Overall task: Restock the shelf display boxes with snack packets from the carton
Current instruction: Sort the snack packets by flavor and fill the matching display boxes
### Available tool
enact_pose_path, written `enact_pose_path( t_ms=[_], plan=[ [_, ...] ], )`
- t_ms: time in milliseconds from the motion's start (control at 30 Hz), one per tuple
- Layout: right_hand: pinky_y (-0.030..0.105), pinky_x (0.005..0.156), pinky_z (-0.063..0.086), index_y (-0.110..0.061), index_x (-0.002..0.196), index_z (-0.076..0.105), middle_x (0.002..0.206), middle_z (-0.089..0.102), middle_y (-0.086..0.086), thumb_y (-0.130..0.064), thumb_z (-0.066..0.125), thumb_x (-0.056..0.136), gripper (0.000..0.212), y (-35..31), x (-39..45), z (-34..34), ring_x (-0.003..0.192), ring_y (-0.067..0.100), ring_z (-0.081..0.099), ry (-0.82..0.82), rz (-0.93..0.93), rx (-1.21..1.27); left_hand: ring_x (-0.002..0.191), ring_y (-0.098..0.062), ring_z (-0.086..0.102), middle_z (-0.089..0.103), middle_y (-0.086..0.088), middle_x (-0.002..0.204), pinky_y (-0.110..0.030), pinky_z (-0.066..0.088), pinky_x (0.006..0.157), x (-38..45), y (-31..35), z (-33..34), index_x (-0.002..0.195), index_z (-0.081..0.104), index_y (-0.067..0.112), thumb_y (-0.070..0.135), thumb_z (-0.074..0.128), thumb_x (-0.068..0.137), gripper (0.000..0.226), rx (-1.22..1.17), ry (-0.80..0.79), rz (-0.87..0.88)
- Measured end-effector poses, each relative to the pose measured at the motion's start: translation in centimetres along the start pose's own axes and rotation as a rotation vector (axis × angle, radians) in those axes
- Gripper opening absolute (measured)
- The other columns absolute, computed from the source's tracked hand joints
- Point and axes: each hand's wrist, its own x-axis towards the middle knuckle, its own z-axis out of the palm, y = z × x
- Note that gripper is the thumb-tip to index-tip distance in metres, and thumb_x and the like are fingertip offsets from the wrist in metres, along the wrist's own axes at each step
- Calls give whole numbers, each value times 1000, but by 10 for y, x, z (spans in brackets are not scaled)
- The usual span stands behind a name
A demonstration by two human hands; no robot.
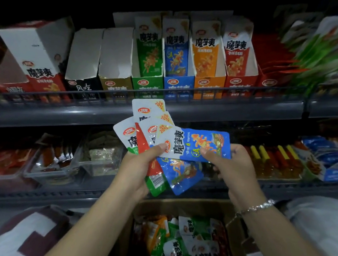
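Several snack packets (151, 138) fan out from my left hand (137, 166), gripped just above the open carton (234, 226). My right hand (229, 166) pinches a blue packet (202, 145) lying crosswise on that fan. Display boxes (193, 66) stand on the shelf (122, 113) above the carton, which holds more packets.

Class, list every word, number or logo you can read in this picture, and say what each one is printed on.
"魔芋爽": blue snack packet held by both hands, and the green, blue, orange and red display boxes.
"卫龙": red oval logo on the fanned packets.
"20%": yellow corners of those packets.
"风吃": black display box.
Smaller print: too blurred.
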Motion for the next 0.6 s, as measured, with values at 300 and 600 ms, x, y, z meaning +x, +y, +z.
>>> enact_pose_path(
  t_ms=[300,600],
  plan=[
    [27,70,54,-26,92,65,87,68,-1,-28,86,63,36,-14,9,-14,83,12,64,-401,-194,-427,67,-26,72,74,-14,81,-41,60,58,-5,9,-5,97,65,5,-2,60,84,16,130,-136,-5],
    [28,48,52,-11,89,57,76,68,3,-32,77,75,32,-4,-2,-3,66,9,66,-287,-82,-328,69,-25,72,74,-15,84,-41,60,65,-5,-4,5,98,65,5,3,58,85,15,41,-183,-53]
  ],
)
